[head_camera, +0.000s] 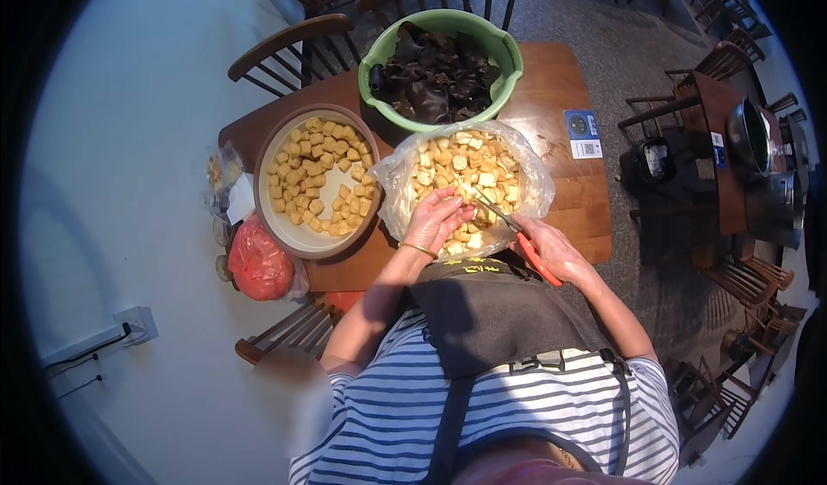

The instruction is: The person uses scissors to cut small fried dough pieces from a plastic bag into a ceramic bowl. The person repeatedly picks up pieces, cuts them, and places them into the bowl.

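My left hand [438, 219] pinches a cube of fried tofu [464, 191] between its fingertips. In my right hand [550, 247] are red-handled scissors [533, 252], their blades touching or close beside that cube. Both hands are over the near part of a clear plastic bag [537, 195], which is spread wide and full of fried tofu cubes, several with pale faces showing. Left of the bag stands a round basin [261, 191] with more golden tofu cubes. Behind the bag, a green plastic basin [513, 75] holds dark wood ear mushrooms [433, 78].
All this stands on a wooden table [575, 226]. A red plastic bag [260, 262] and a white paper [241, 199] lie at the left edge, near the wall. A printed card [583, 134] is on the right. Wooden chairs [297, 45] flank the table.
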{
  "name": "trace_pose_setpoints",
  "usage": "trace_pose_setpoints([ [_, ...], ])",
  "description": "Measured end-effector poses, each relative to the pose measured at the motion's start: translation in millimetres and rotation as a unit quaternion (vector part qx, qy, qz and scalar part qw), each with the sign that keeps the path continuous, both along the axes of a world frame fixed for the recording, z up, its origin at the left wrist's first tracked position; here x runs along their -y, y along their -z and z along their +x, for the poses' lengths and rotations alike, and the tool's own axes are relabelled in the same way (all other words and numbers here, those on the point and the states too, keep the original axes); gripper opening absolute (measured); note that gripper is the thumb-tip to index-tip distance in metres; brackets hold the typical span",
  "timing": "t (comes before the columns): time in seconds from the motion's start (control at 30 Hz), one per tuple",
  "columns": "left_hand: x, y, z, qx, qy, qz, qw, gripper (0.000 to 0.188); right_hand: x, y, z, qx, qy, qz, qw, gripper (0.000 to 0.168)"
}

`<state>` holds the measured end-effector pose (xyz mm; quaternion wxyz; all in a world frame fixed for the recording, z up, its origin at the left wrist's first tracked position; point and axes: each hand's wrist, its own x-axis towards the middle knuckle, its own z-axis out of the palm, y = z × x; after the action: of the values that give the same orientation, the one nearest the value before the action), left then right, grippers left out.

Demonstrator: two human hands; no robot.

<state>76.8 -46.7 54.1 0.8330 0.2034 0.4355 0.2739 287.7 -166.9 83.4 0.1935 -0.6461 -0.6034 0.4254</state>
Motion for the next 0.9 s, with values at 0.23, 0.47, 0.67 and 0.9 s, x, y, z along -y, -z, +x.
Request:
trace_pose_setpoints([
  [0.23,3,-1,3,0.011,0.017,-0.006,1.000,0.026,-1,1,-6,0.010,-0.006,-0.005,1.000,0.047],
  [0.47,7,-4,3,-0.005,0.036,0.000,0.999,0.022,-1,2,-7,0.007,-0.010,0.008,1.000,0.046],
  [0.67,5,-1,3,-0.008,0.035,0.016,0.999,0.017,-2,-2,-8,0.010,-0.011,-0.003,1.000,0.044],
  [0.9,3,6,1,-0.040,0.019,0.077,0.996,0.016,-2,2,-9,0.015,-0.012,0.005,1.000,0.040],
])
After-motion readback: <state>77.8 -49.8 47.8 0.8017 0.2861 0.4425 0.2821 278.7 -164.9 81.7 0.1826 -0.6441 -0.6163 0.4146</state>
